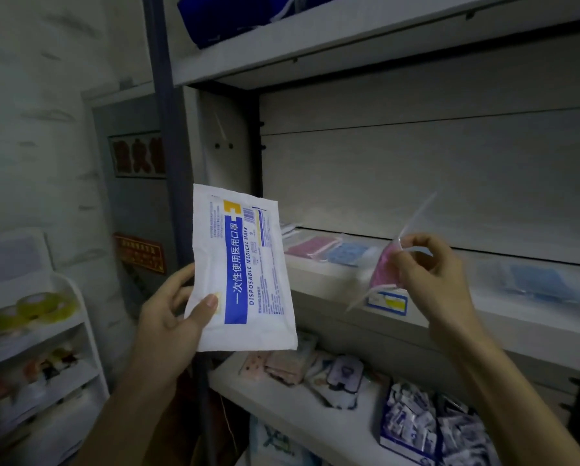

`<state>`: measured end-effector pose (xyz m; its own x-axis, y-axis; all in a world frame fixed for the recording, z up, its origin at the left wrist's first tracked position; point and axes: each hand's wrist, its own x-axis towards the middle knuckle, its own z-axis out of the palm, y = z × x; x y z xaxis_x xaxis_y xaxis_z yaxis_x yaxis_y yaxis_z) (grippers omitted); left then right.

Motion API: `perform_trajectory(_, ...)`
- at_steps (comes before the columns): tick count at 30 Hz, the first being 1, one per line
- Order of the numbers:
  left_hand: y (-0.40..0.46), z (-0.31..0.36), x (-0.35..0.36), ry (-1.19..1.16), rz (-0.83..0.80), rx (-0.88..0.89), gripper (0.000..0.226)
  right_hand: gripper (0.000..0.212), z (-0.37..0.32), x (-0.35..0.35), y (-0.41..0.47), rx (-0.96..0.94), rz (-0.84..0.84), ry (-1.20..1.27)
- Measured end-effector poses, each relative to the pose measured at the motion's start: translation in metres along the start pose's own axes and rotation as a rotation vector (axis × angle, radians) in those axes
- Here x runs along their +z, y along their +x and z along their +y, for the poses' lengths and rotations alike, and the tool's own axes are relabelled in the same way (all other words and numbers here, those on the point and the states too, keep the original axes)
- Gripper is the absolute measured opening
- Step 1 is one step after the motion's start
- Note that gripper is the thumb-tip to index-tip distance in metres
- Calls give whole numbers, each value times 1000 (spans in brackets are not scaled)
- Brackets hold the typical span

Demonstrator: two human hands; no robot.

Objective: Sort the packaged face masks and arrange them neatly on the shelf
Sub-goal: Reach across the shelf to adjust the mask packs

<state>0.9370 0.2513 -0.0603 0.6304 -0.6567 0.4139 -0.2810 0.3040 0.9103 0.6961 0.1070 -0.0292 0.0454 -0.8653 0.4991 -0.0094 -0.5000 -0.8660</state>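
My left hand [170,314] grips a white pack of disposable medical masks [244,274] with a blue stripe, held upright in front of the shelf post. My right hand [433,277] pinches a clear bag with a pink mask [384,269] inside, blurred by motion, just above the front edge of the middle shelf [450,307]. On that shelf lie a pink packaged mask [312,247], a light blue one [347,253] beside it, and another blue packaged mask [537,279] further right.
The lower shelf [281,408] holds patterned packs and a blue box of small white sachets [413,425]. A blue bag [221,18] sits on the top shelf. A white side rack [90,331] with tape rolls stands at left. A price label [387,302] is on the shelf edge.
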Motion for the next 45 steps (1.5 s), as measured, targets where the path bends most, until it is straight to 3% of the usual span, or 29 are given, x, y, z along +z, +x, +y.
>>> perform_trajectory(11, 118, -46, -8, -67, -130, -29, 34, 6, 15, 71, 47, 28, 135, -56)
perform_trajectory(25, 266, -84, 31, -16, -72, -26, 30, 10, 57, 141, 138, 127, 143, -19)
perform_trajectory(36, 352, -115, 64, -42, -176, -121, 27, 11, 74, 171, 169, 176, 282, -57)
perform_trajectory(45, 401, -142, 69, 183, -298, -101, 34, 10, 76, 208, 180, 172, 399, -84)
